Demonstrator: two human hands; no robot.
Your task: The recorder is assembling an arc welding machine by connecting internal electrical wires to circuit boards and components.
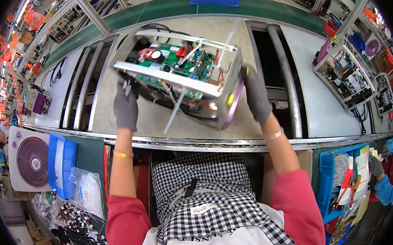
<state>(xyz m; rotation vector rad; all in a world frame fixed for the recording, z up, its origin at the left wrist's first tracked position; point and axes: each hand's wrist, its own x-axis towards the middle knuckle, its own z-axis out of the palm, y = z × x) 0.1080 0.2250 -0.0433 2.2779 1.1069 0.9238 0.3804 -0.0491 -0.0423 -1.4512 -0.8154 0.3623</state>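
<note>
An open metal-framed electronics case with green circuit boards stands skewed on the pale work board in front of me. Its purple-edged front panel with yellow knobs faces right. My gloved right hand presses against that panel, fingers bent round its upper edge. At the case's near left corner is my gloved left hand, its fingers closed just below the white frame rail. Something small and silvery shows at the left fingertips, too blurred to name. A thin pale strip slants down from the case's near side.
Metal rollers flank the work board. Another open case stands at right. Below the conveyor edge are a blue bin and fan panel at left, a blue tray at right. A co-worker's gloved hand is far right.
</note>
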